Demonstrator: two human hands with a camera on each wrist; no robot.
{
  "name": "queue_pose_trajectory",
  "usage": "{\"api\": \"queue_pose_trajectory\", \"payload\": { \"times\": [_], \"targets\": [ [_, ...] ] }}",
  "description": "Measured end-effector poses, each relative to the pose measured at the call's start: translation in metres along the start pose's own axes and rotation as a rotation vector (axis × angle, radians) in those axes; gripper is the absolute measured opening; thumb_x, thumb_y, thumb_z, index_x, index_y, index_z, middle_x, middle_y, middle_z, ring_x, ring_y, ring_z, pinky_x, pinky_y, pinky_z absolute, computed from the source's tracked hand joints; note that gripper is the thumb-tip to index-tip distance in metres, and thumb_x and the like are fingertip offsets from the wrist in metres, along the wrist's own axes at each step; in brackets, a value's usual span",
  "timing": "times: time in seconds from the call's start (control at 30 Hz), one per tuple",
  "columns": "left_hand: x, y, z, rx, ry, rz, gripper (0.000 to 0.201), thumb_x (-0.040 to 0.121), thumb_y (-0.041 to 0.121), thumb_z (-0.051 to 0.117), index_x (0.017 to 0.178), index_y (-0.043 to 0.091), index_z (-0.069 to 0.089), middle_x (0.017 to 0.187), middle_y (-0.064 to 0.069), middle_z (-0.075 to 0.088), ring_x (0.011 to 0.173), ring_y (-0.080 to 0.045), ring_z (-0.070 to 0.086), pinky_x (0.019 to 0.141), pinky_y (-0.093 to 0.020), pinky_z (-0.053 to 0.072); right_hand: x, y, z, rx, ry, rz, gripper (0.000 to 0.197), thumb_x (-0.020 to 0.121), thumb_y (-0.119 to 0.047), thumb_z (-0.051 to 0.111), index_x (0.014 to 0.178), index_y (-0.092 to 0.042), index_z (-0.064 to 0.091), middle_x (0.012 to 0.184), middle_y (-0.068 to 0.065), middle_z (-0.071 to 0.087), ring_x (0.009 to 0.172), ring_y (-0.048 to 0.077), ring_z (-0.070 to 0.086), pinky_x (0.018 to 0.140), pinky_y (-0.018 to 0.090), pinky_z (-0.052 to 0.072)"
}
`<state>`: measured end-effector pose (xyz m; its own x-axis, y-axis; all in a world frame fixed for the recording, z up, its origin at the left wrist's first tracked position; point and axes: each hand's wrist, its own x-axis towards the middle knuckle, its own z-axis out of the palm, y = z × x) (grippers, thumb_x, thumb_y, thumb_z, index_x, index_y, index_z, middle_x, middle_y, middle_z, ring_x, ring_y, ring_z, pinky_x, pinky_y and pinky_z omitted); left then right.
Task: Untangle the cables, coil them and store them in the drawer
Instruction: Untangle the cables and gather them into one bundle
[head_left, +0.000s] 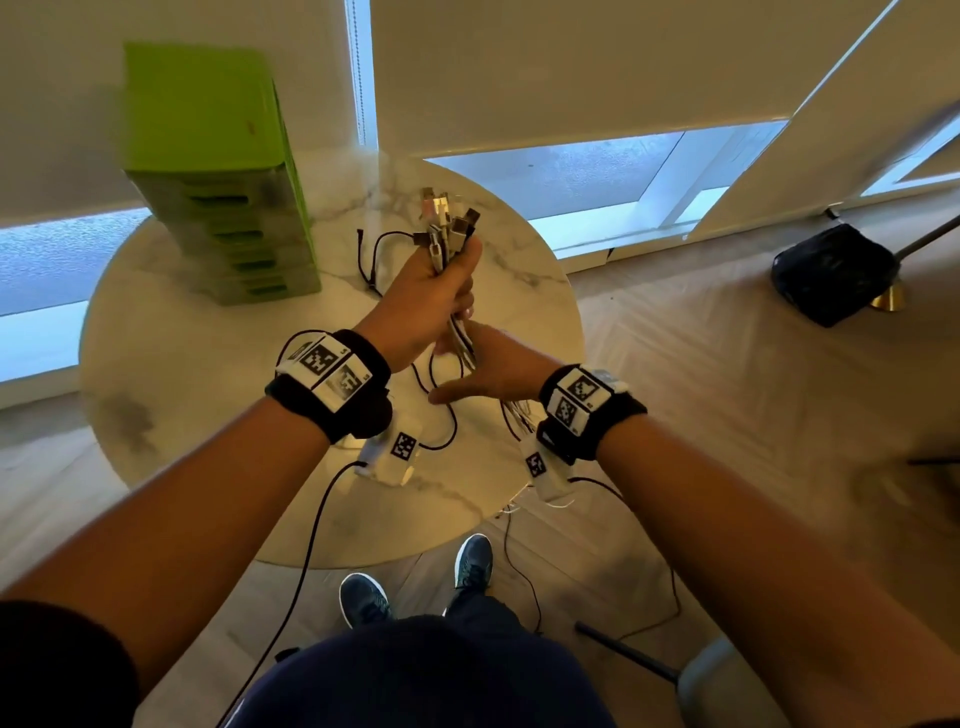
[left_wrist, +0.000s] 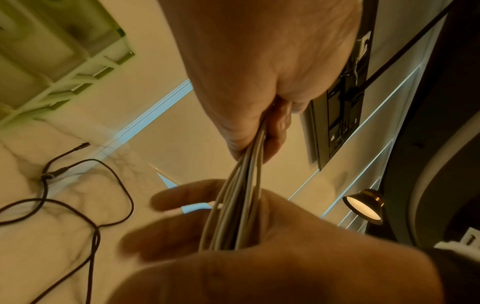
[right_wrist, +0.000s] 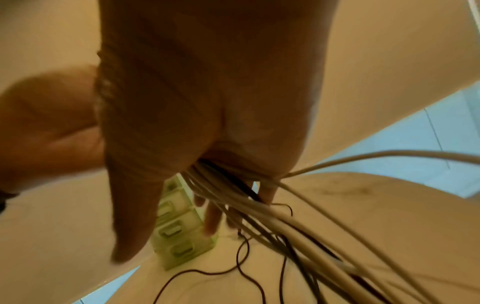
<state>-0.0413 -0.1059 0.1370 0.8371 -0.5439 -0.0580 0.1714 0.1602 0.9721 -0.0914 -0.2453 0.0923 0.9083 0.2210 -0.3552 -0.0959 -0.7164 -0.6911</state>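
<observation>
Cables (head_left: 451, 228) bunched in the fist of the left hand (head_left: 423, 306) above the marble tabletop (head_left: 171, 364); right hand (head_left: 493, 364) loosely cups the strands below; the left wrist view alone shows a lit lamp (left_wrist: 365, 206); green drawers (head_left: 223, 171) stand behind

Both arms reach forward over the table, the hands meeting one above the other.

The left hand (head_left: 423, 301) is raised with its back toward the head camera, fingers curled tight around a bundle of cables (head_left: 447, 234) whose ends stick up above the fist. The right hand (head_left: 488, 369) sits just below and beside it, palm turned inward, thumb pointing left and fingers loosely extended, with the hanging strands passing through between thumb and palm; the wrist view shows no firm grip. Both forearms are bare, each wrist wrapped in a black band carrying white marker blocks. The elbows are bent outward.
</observation>
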Motion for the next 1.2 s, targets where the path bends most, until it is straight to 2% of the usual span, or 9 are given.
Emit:
{"api": "queue_pose_trajectory", "payload": {
  "times": [0.07,0.17,0.3,0.5,0.6,0.7,0.83,1.0,1.2],
  "targets": [
    [-0.003,0.004,-0.002,0.008,0.001,0.005,0.031,0.109,0.031,0.048,0.081,0.022,0.039,0.072,-0.009,0.014,0.064,-0.025,0.015,0.061,-0.033,0.031,0.006,0.005,0.009,0.111,0.015,-0.012,0.034,0.08,-0.044,0.08,0.104,-0.025,0.065,0.097,-0.005,0.076,0.091,0.013,0.071,0.093,0.043,0.056],
    [-0.005,0.012,-0.012,-0.019,0.031,0.017,0.032,0.109,0.029,0.047,0.079,0.022,0.038,0.065,0.0,0.02,0.058,-0.015,0.022,0.059,-0.031,0.033,-0.001,0.023,0.004,0.004,-0.039,0.044,0.017,0.089,-0.035,0.074,0.092,-0.019,0.069,0.077,-0.005,0.076,0.074,0.005,0.071,0.078,0.027,0.055],
    [-0.001,0.023,-0.013,-0.072,0.059,0.06,0.035,0.11,0.029,0.045,0.078,0.021,0.036,0.062,0.004,0.023,0.055,-0.013,0.024,0.058,-0.029,0.035,-0.026,0.071,-0.002,-0.129,-0.068,0.133,0.019,0.085,-0.04,0.078,0.085,-0.023,0.07,0.074,-0.004,0.073,0.069,0.005,0.066,0.076,0.03,0.056],
    [0.011,0.041,0.022,-0.064,0.037,0.107,0.033,0.11,0.027,0.046,0.079,0.02,0.036,0.062,0.005,0.025,0.057,-0.015,0.024,0.058,-0.031,0.033,-0.07,0.132,-0.003,-0.426,0.106,0.213,0.021,0.097,-0.032,0.063,0.101,-0.014,0.052,0.089,0.007,0.064,0.082,0.029,0.063,0.069,0.036,0.047],
    [0.016,0.036,0.047,-0.036,0.022,0.1,0.034,0.11,0.027,0.045,0.079,0.02,0.035,0.065,0.003,0.021,0.06,-0.017,0.019,0.06,-0.036,0.025,-0.078,0.144,-0.008,-0.43,-0.033,0.3,0.051,0.085,-0.034,0.079,0.119,-0.012,0.049,0.114,0.011,0.066,0.103,0.034,0.064,0.084,0.043,0.053],
    [0.021,0.027,0.065,-0.024,0.033,0.082,0.033,0.11,0.026,0.045,0.078,0.023,0.04,0.071,-0.003,0.015,0.063,-0.019,0.014,0.063,-0.04,0.019,-0.081,0.145,-0.023,-0.414,-0.317,0.371,0.104,0.068,-0.042,0.091,0.151,-0.015,0.035,0.15,0.007,0.047,0.138,0.029,0.045,0.113,0.043,0.039],
    [0.023,0.011,0.07,0.0,0.129,0.051,0.034,0.11,0.027,0.046,0.077,0.022,0.035,0.062,0.007,0.023,0.055,-0.012,0.02,0.057,-0.031,0.024,-0.07,0.124,-0.058,-0.413,-0.272,0.384,0.135,0.061,-0.051,0.091,0.16,-0.011,0.007,0.164,0.009,0.027,0.149,0.029,0.028,0.122,0.044,0.027],
    [0.016,-0.002,0.053,0.052,0.323,0.016,0.034,0.109,0.029,0.048,0.077,0.023,0.039,0.061,0.006,0.024,0.053,-0.011,0.025,0.054,-0.027,0.03,-0.046,0.089,-0.081,-0.748,-0.025,0.373,0.075,0.074,-0.036,0.088,0.134,-0.01,0.05,0.129,0.007,0.061,0.115,0.028,0.062,0.09,0.042,0.054],
    [-0.001,-0.006,0.03,0.076,0.515,0.016,0.035,0.109,0.027,0.048,0.076,0.023,0.04,0.064,0.003,0.024,0.056,-0.012,0.026,0.054,-0.027,0.03,-0.025,0.098,-0.071,-0.034,-0.564,0.12,0.036,0.096,-0.041,0.064,0.121,-0.016,0.066,0.118,-0.001,0.068,0.11,0.016,0.062,0.082,0.027,0.052]
  ]
}}
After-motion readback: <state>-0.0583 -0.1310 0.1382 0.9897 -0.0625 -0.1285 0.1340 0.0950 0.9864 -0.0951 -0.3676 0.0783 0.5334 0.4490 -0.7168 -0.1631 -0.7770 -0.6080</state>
